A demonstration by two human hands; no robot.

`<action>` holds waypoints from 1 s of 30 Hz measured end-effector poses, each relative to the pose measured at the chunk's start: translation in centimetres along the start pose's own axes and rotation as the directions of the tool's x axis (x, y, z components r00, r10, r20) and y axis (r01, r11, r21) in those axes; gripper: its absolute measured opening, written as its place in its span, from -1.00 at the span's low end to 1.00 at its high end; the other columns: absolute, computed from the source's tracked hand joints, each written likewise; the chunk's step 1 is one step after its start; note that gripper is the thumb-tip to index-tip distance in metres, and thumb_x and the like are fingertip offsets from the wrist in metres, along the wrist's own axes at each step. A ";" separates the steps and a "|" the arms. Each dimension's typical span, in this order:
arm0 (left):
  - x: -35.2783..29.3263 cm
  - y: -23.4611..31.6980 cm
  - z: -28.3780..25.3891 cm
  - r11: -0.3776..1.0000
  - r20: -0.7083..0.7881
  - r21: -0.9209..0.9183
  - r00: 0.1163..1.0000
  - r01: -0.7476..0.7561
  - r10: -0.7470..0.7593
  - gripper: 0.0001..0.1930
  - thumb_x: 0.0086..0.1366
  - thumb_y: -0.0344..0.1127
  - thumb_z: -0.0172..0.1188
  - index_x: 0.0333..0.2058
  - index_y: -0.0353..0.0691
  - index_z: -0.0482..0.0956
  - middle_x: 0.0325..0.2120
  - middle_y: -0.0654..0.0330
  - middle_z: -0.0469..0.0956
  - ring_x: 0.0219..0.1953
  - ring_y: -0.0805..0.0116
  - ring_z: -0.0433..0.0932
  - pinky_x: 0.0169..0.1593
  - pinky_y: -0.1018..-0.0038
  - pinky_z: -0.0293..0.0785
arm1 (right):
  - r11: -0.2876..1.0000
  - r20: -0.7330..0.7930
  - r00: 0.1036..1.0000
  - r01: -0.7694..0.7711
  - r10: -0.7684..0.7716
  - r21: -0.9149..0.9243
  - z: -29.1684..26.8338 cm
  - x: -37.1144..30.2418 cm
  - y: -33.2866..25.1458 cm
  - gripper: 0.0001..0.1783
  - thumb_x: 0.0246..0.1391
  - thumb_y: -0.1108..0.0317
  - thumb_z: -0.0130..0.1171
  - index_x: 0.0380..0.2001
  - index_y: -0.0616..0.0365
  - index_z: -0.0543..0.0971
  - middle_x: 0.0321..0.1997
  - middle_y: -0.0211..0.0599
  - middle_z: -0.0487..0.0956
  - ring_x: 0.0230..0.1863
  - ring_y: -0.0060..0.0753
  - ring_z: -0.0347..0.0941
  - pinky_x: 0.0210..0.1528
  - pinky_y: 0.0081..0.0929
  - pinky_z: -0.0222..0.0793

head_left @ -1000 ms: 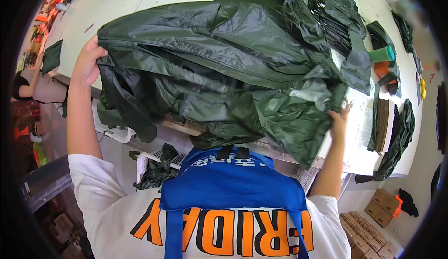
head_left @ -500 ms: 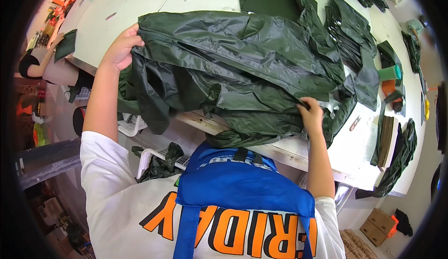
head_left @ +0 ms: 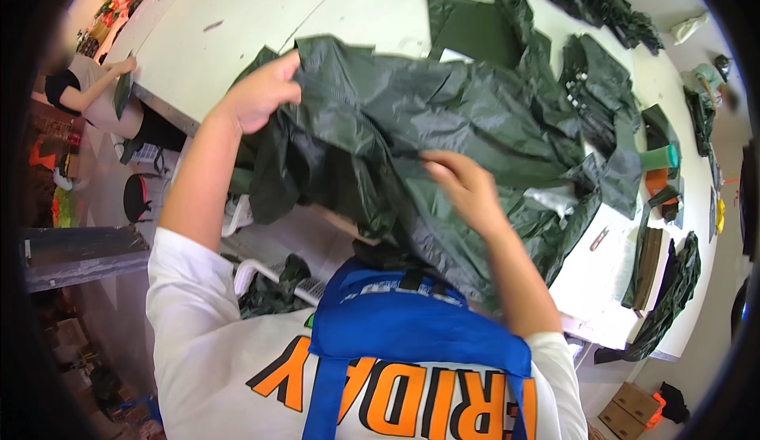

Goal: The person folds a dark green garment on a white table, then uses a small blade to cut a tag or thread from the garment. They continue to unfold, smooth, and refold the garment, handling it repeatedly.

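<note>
A dark green, shiny rain jacket (head_left: pixel 475 111) lies spread over the near part of the white table, partly hanging over its edge. My left hand (head_left: pixel 265 95) is closed on the jacket's upper left edge and holds it raised. A long zipper strip runs from near that hand down across the front, bending toward me. Over the middle of the jacket is my right hand (head_left: pixel 467 190), thumb and forefinger toward the fabric beside the strip. Blur and the hidden fingertips leave its grip unclear. Loose folds droop below both hands.
On the white table (head_left: pixel 237 20) are a dark green flat panel (head_left: pixel 467 28), piled green pieces (head_left: pixel 594 91), a green cylinder (head_left: pixel 659 157) and small snips (head_left: pixel 599 238). Below the edge stands a white basket (head_left: pixel 249 270) with dark fabric. A co-worker (head_left: pixel 103 91) handles green fabric at the far left.
My right hand has moved left from the jacket's near right edge to its middle. My left hand has shifted right with its corner, and the front now folds down toward me.
</note>
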State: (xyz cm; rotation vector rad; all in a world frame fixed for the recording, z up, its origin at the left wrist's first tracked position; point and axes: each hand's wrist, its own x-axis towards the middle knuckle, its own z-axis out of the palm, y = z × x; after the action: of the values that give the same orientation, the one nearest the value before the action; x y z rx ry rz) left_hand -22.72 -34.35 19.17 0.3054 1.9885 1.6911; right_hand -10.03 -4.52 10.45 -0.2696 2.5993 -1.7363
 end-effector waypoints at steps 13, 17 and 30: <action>-1.3 0.7 4.1 0.886 0.054 0.420 0.980 -0.196 0.192 -0.73 0.03 -0.51 0.00 -0.24 -0.40 0.29 -0.48 -0.14 0.47 -0.45 0.05 0.49 -0.33 0.30 0.38 | 0.760 0.427 0.866 -0.456 0.260 0.463 5.1 7.4 -2.2 -0.75 0.20 0.23 0.09 -0.26 0.21 0.55 -0.36 -0.39 0.56 -0.43 -0.58 0.50 -0.38 -0.65 0.39; -0.4 -0.6 3.7 0.825 -0.023 0.516 0.958 -0.232 0.285 -0.76 0.02 -0.53 0.00 -0.27 -0.41 0.31 -0.51 -0.12 0.44 -0.46 0.15 0.47 -0.34 0.30 0.37 | 0.868 0.328 0.910 -0.364 0.253 0.339 5.3 7.0 -1.8 -0.78 0.20 0.28 0.04 -0.36 0.22 0.54 -0.45 -0.32 0.57 -0.50 -0.48 0.52 -0.44 -0.55 0.39; 0.8 6.1 -3.1 0.838 -0.345 -0.428 0.918 -0.339 0.195 -0.51 -0.09 -0.65 -0.19 -0.12 -0.34 0.47 -0.34 0.16 0.54 -0.34 0.40 0.51 -0.23 0.50 0.50 | 0.663 0.090 0.682 -0.660 0.726 -0.354 -16.7 -12.7 13.9 -0.74 0.07 0.20 0.07 -0.44 0.16 0.61 -0.48 -0.13 0.58 -0.39 -0.15 0.50 -0.26 -0.31 0.37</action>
State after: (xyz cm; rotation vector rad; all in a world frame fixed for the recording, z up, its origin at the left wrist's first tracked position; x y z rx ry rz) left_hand -25.93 -35.41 25.18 0.1687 1.6828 2.4692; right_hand -1.14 17.79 2.99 0.4712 2.3010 -0.9790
